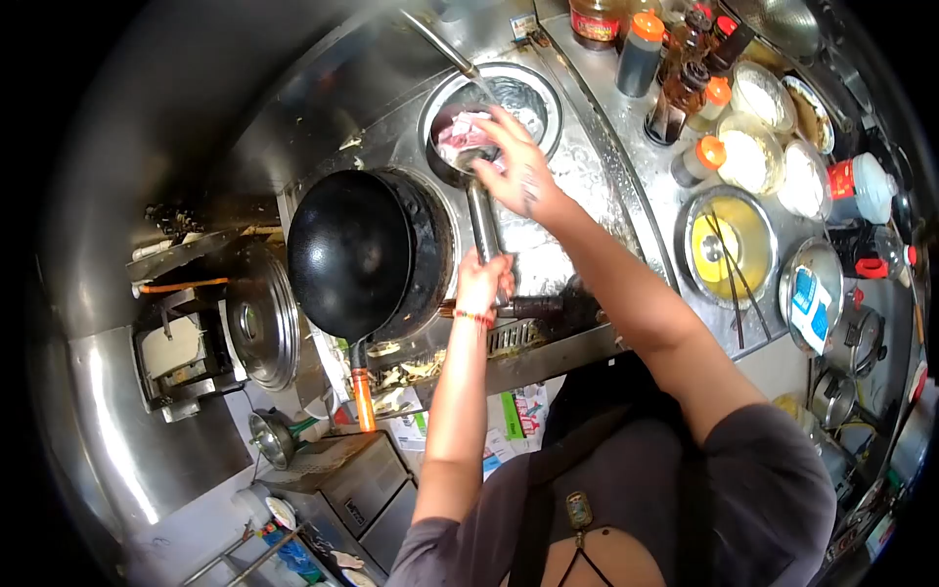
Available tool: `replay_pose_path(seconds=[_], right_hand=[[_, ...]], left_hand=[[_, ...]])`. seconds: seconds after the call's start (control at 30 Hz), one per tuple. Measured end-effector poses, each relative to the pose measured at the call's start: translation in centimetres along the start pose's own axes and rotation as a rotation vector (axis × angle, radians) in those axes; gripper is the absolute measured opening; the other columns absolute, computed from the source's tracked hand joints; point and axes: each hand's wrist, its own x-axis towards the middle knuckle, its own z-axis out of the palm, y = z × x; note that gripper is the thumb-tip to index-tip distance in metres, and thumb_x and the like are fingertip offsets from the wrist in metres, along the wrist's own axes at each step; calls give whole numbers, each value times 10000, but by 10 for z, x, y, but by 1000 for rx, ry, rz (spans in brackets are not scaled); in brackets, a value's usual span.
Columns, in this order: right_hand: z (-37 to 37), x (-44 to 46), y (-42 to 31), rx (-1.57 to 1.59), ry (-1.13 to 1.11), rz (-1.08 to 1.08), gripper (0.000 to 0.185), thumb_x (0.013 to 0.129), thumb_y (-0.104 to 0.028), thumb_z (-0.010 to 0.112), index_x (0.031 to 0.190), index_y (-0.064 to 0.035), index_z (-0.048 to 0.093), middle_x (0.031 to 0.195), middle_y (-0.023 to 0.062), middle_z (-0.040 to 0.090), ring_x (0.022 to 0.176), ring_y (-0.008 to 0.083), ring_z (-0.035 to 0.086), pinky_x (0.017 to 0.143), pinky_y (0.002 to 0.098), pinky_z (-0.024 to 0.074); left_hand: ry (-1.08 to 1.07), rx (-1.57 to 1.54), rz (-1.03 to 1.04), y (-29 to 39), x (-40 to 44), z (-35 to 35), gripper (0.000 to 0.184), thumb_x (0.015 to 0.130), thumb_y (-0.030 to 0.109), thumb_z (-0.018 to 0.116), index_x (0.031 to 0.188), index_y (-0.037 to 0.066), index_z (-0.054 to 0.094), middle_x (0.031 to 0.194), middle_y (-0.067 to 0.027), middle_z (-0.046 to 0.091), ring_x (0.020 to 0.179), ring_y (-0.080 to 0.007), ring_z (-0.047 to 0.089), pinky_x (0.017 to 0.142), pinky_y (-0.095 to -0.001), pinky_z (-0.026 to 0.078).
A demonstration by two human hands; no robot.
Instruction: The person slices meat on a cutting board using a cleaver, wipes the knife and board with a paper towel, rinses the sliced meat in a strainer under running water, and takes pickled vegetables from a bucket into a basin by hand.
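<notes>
My left hand (482, 282) is wrapped round the metal handle of a ladle (483, 220). The ladle's bowl end is at the near left side of a round metal basin (554, 117). Pink and white pieces that look like sliced raw meat (460, 135) lie there, partly covered by my fingers. My right hand (518, 166) is over the meat and the bowl end, fingers spread and thumb out. Whether its fingertips touch the meat I cannot tell. Beside the hand, water runs from a metal tap (440, 44) into the basin.
A black wok (350, 256) with an orange handle sits on the stove at left. On the right counter are sauce bottles (641, 54), bowls of white contents (751, 157), and a metal bowl (685, 220) with yellow liquid and chopsticks (724, 254). A large metal lid (262, 318) stands at far left.
</notes>
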Motion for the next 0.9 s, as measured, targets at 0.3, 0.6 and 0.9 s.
replay_pose_path(seconds=[0.3,0.6,0.9], right_hand=[[-112,-141,14,-155,-130,511,309,830,-48,594,1138,-29,583,1324,204,463,1113,295,555,910,356,473],[-123,-156,19,53,-105,570,294,823,8,601,1115,-25,584,1112,138,594,849,161,644,706,251,510],[-50,0,-1,-210,-73,-27,383,798,-127,630,1160,-21,563,1156,214,560,1049,344,577,900,377,465]], left_hand=[[174,658,45,15,79,26,203,805,-8,586,935,-64,440,646,-115,582,452,-153,524,377,-312,417],[-346,-427,-49,-40,61,3,112,863,28,519,968,66,514,641,12,421,447,-73,357,396,-237,289],[-265,-191,7,-38,-50,-8,201,831,4,545,986,71,435,646,-31,467,410,-107,402,369,-271,347]])
